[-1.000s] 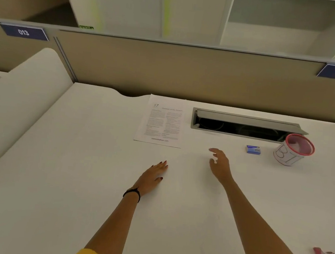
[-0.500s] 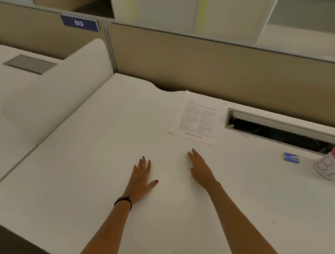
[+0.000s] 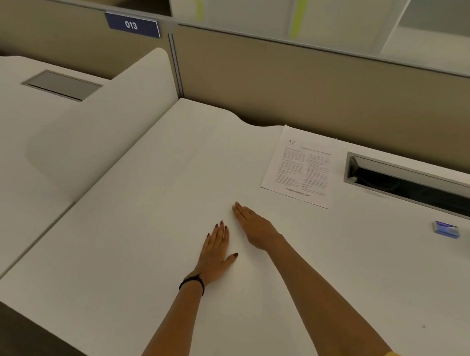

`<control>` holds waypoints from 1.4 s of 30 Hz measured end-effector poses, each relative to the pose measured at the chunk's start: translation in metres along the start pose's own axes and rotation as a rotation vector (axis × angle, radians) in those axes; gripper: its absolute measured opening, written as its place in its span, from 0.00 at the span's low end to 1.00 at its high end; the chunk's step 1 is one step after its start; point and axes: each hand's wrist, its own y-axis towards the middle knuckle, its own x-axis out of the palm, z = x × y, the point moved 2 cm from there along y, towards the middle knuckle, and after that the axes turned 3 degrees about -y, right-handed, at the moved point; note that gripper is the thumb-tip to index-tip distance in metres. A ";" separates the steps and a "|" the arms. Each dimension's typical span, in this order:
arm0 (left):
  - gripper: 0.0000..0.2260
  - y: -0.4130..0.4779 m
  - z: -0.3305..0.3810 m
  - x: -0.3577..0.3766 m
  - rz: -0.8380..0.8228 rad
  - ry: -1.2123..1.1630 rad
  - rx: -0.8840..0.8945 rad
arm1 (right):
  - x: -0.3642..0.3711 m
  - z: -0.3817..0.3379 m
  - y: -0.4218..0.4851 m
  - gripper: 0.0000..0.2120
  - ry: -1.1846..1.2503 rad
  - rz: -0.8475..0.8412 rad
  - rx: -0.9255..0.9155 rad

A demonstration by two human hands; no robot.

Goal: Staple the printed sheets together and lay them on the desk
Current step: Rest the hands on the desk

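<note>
Left hand (image 3: 215, 252) flat and empty on the white desk (image 3: 134, 239), fingers spread, right hand (image 3: 253, 227) open, palm down just beside it, printed sheets (image 3: 301, 167) lying farther back near the partition, small blue box (image 3: 446, 229) off right

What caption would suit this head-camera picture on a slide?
Both hands, left and right, flat and empty on the white desk, near the printed sheets.
</note>
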 end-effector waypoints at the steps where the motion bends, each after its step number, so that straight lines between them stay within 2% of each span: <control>1: 0.31 0.000 0.000 0.000 -0.007 0.006 -0.003 | -0.002 -0.001 0.003 0.33 -0.010 0.007 0.002; 3: 0.32 0.001 -0.001 0.001 -0.008 0.015 -0.007 | -0.001 -0.002 0.007 0.32 -0.044 0.034 0.011; 7: 0.32 0.003 -0.001 0.000 -0.024 0.025 0.000 | 0.007 -0.004 0.011 0.26 -0.103 -0.006 0.023; 12: 0.32 0.002 -0.003 0.001 -0.008 0.039 0.014 | 0.019 0.004 -0.009 0.26 -0.048 -0.004 0.053; 18: 0.42 0.009 -0.002 0.007 0.022 0.082 0.010 | 0.031 0.032 -0.065 0.25 0.026 0.078 0.081; 23: 0.40 0.013 0.018 0.019 0.035 0.104 0.074 | 0.039 0.069 -0.128 0.25 0.084 0.141 0.248; 27: 0.33 0.005 0.044 0.032 0.066 0.113 0.170 | 0.041 0.087 -0.180 0.24 0.151 0.210 0.412; 32: 0.25 -0.012 0.082 0.055 0.115 0.169 0.295 | 0.050 0.081 -0.235 0.24 0.249 0.245 0.496; 36: 0.26 -0.011 0.104 0.065 0.071 0.129 0.370 | 0.045 0.063 -0.256 0.20 0.263 0.285 0.431; 38: 0.27 -0.013 0.113 0.071 0.059 0.098 0.434 | 0.044 0.049 -0.265 0.22 0.205 0.345 0.366; 40: 0.24 -0.013 0.118 0.073 0.075 0.042 0.472 | 0.050 0.031 -0.268 0.25 0.124 0.368 0.212; 42: 0.20 -0.011 0.120 0.072 0.090 -0.017 0.494 | 0.060 0.008 -0.267 0.22 0.075 0.337 0.065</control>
